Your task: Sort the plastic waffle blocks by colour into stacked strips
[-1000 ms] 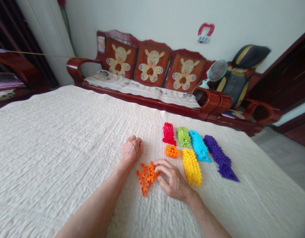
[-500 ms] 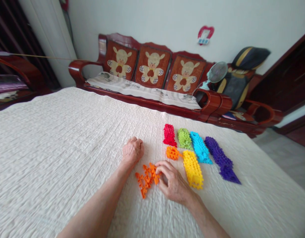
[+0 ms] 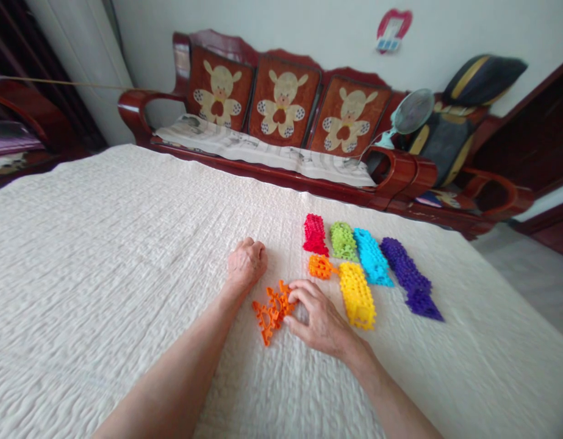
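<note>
My left hand (image 3: 247, 262) rests on the white quilted cover as a loose fist, with nothing showing from it. Just below and to its right lie several orange plastic building pieces (image 3: 272, 310), spiky-edged and partly triangular, overlapping in a small cluster. My right hand (image 3: 321, 318) reaches the cluster's right side, thumb and forefinger on either side of an orange piece there. Its fingertips partly cover that piece. Beyond this hand stands a small orange assembled block (image 3: 320, 267), and beside it a longer yellow one (image 3: 357, 296).
Further back are red (image 3: 315, 235), green (image 3: 343, 240), light blue (image 3: 371, 257) and purple (image 3: 409, 277) groups of linked pieces. The quilted cover (image 3: 125, 256) spreads across the surface. Behind it stands a wooden sofa (image 3: 263, 167) with a small fan (image 3: 413, 111) at its right.
The view has tilted down slightly, so the room sits higher in the picture. My right thumb and forefinger have shifted a little on the orange cluster; my left fist stays put.
</note>
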`<action>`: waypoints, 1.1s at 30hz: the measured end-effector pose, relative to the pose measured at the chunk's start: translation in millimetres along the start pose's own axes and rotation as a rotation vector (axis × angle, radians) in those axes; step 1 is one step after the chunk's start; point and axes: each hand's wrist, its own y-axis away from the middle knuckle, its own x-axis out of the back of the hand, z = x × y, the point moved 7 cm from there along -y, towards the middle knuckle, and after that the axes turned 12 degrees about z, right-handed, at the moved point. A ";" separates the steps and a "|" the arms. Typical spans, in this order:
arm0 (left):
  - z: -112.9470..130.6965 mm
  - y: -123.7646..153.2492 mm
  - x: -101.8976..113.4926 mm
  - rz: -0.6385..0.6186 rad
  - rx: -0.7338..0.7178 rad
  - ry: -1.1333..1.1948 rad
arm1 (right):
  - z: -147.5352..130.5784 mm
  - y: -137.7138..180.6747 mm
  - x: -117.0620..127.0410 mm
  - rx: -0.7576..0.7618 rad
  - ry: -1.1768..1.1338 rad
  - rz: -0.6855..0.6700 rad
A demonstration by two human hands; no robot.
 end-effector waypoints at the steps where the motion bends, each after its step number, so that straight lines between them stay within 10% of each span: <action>1: 0.2 0.0 0.4 0.004 -0.002 0.002 | 0.0 0.3 0.0 0.006 -0.001 0.001; 17: -0.9 0.3 -2.0 0.015 -0.017 -0.002 | 2.5 2.2 -1.7 0.000 0.009 0.023; 25: -0.5 0.1 0.2 0.037 -0.020 0.000 | 27.4 -26.4 50.6 0.007 0.127 0.258; 33: -0.3 -0.1 0.2 0.010 0.002 0.001 | 67.4 -45.9 61.3 -0.076 0.248 0.179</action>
